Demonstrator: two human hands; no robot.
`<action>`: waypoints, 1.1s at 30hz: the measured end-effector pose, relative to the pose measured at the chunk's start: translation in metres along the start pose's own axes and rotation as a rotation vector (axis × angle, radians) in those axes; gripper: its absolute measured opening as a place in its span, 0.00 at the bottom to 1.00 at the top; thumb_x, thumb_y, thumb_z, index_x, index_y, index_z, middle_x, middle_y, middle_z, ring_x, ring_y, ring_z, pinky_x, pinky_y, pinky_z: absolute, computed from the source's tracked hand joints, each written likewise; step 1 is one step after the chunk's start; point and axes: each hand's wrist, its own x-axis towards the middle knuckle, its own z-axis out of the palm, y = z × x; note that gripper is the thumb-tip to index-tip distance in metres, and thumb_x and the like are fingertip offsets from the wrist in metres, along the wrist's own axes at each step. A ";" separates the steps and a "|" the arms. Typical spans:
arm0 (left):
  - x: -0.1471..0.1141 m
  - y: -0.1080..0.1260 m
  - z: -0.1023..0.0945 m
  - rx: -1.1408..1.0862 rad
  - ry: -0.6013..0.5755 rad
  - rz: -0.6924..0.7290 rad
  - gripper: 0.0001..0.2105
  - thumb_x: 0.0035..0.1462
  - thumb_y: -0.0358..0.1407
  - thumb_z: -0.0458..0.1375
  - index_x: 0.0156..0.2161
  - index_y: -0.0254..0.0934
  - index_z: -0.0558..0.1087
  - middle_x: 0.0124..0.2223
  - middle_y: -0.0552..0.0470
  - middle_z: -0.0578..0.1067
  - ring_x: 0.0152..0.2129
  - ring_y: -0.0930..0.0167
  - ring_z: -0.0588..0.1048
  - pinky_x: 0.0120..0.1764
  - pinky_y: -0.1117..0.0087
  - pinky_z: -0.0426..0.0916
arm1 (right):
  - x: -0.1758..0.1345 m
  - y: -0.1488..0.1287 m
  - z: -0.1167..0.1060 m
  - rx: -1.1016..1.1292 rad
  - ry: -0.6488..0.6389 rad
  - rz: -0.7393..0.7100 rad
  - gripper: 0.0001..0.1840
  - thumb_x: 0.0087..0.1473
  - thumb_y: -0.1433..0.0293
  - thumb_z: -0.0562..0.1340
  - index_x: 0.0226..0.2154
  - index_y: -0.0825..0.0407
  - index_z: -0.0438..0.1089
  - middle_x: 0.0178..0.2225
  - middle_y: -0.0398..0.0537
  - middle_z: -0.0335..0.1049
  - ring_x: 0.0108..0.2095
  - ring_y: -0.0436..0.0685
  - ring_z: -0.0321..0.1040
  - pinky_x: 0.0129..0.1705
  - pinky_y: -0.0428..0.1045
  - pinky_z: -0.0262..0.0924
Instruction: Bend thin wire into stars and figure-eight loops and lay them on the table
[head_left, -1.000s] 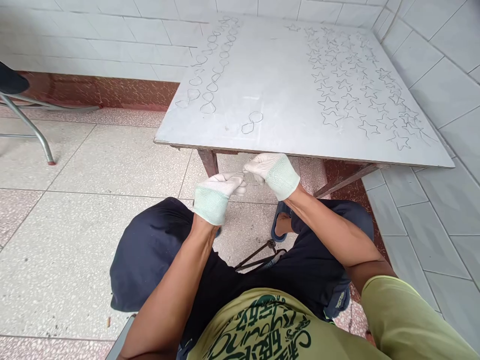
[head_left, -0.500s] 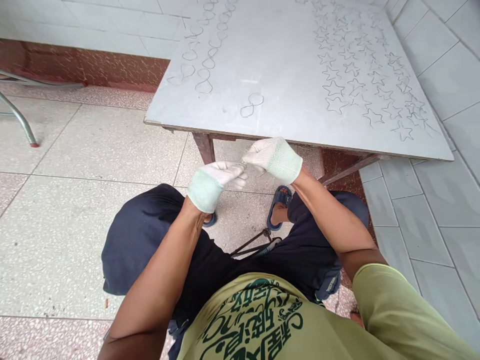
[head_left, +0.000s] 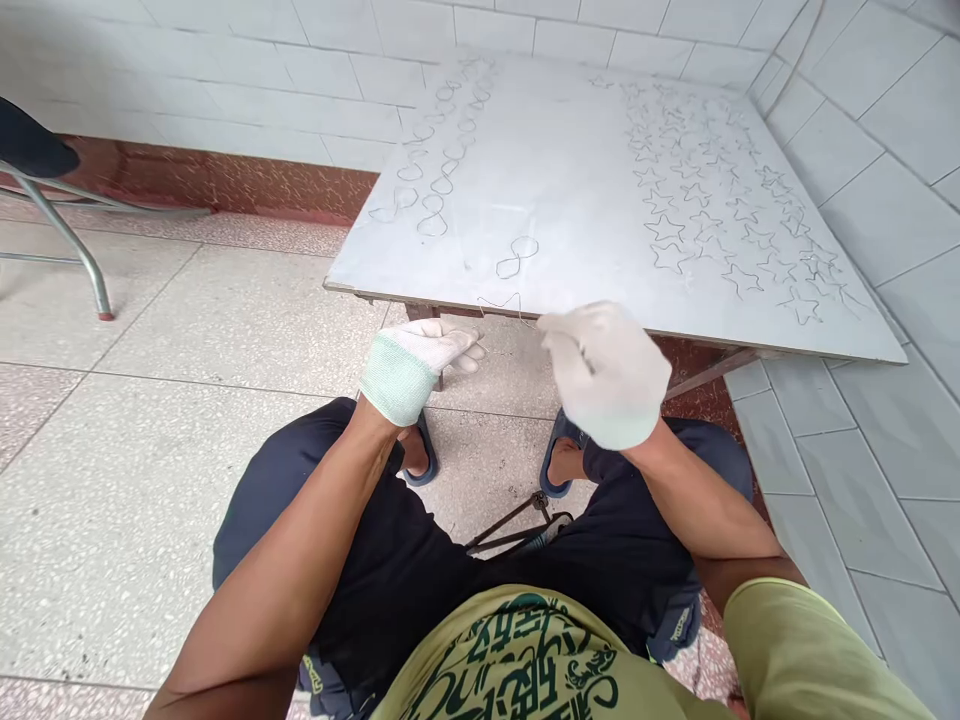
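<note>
A thin bent wire (head_left: 500,304) stands out between my two white-gloved hands, just in front of the table edge. My left hand (head_left: 424,358) is closed, with the wire's near end pinched at its fingertips. The other end of the wire reaches the fingertips of my right hand (head_left: 607,370), which is curled in a pinch and smeared by motion. Beyond them, a figure-eight wire (head_left: 517,257) lies alone near the front of the white table (head_left: 555,200).
Several star-shaped wires (head_left: 705,220) cover the table's right side. Rows of figure-eight wires (head_left: 442,185) lie at its left. Tiled walls (head_left: 892,170) border the table behind and right. A metal-legged chair (head_left: 71,235) stands at far left; a dark metal frame (head_left: 510,530) sits between my legs.
My hands have moved apart, the right one shifting right and nearer to me. The bent wire now shows between them. The view has tilted up, showing more of the back wall.
</note>
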 end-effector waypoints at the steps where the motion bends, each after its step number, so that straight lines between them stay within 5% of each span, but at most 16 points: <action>1: 0.002 0.001 -0.002 -0.002 -0.005 0.012 0.17 0.52 0.48 0.70 0.36 0.34 0.83 0.32 0.43 0.84 0.25 0.65 0.80 0.31 0.65 0.75 | -0.003 -0.004 0.003 -0.079 -0.074 -0.082 0.24 0.73 0.62 0.52 0.40 0.52 0.81 0.27 0.52 0.72 0.34 0.64 0.70 0.40 0.57 0.58; 4: 0.004 0.006 -0.006 0.001 -0.018 0.039 0.16 0.52 0.49 0.69 0.33 0.36 0.82 0.29 0.44 0.83 0.23 0.65 0.78 0.29 0.65 0.74 | -0.002 -0.011 0.023 -0.266 -0.125 -0.267 0.17 0.72 0.65 0.55 0.47 0.55 0.78 0.36 0.54 0.77 0.37 0.64 0.71 0.42 0.57 0.58; 8: 0.004 0.007 -0.007 0.000 -0.026 0.070 0.14 0.53 0.47 0.68 0.30 0.36 0.81 0.27 0.47 0.81 0.22 0.67 0.76 0.29 0.65 0.73 | 0.005 -0.011 0.050 -0.387 -0.049 -0.253 0.14 0.71 0.71 0.56 0.52 0.58 0.73 0.46 0.59 0.77 0.49 0.65 0.71 0.52 0.57 0.59; 15: 0.002 -0.005 -0.004 0.002 -0.037 0.054 0.13 0.54 0.46 0.68 0.33 0.36 0.82 0.27 0.48 0.81 0.23 0.68 0.77 0.33 0.66 0.73 | 0.002 0.008 0.067 -0.549 -0.090 -0.210 0.23 0.77 0.65 0.50 0.41 0.54 0.77 0.31 0.55 0.75 0.38 0.64 0.71 0.46 0.57 0.52; 23: 0.003 -0.004 0.004 0.135 -0.012 0.017 0.11 0.52 0.45 0.66 0.28 0.39 0.78 0.25 0.50 0.79 0.23 0.67 0.75 0.30 0.67 0.68 | 0.002 0.016 0.069 -0.507 -0.184 -0.166 0.24 0.74 0.68 0.50 0.34 0.54 0.78 0.31 0.56 0.77 0.36 0.62 0.70 0.41 0.57 0.48; 33: -0.002 -0.002 0.005 0.387 0.034 0.051 0.12 0.56 0.43 0.65 0.23 0.43 0.75 0.21 0.53 0.73 0.22 0.67 0.68 0.27 0.67 0.58 | 0.004 0.019 0.074 -0.328 -0.189 0.006 0.25 0.75 0.63 0.52 0.36 0.52 0.81 0.32 0.59 0.77 0.38 0.64 0.72 0.44 0.57 0.55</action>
